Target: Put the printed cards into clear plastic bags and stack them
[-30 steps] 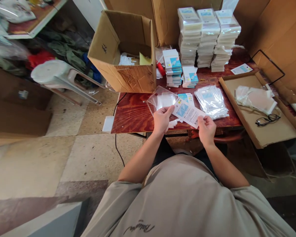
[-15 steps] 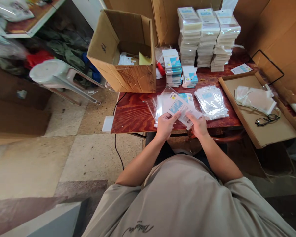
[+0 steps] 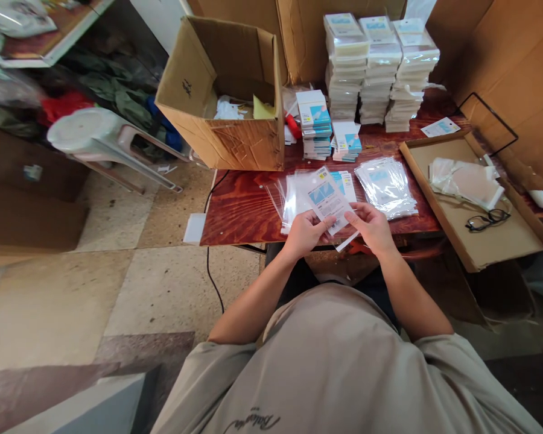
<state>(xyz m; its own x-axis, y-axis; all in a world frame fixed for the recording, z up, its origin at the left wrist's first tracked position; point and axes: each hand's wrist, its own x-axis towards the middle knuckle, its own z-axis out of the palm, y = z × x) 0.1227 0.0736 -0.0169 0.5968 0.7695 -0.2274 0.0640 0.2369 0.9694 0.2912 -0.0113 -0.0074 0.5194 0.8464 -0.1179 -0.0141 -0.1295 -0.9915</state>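
Over the table's front edge, a printed card (image 3: 326, 200) with blue pictures appears to sit in a clear plastic sleeve. My left hand (image 3: 306, 234) pinches its lower left side, thumb on top. On the lower right side my right hand (image 3: 371, 228) grips it too, with a pale strip, perhaps the sleeve's flap, sticking out below. Under and left of the card lie clear plastic sleeves (image 3: 291, 208). Some blue-and-white cards (image 3: 347, 182) show partly behind it. To the right rests a fanned pile of filled sleeves (image 3: 384, 187).
Card stacks (image 3: 315, 123) and tall piles of sleeved cards (image 3: 374, 72) stand at the back. An open carton (image 3: 244, 143) is at the left. At the right, a shallow cardboard tray (image 3: 475, 250) holds glasses (image 3: 487, 220) and plastic bags. A stool (image 3: 84, 129) stands on the floor.
The card has turned more upright between my hands. My right hand has shifted slightly right and down, and a pale strip now shows below the card.
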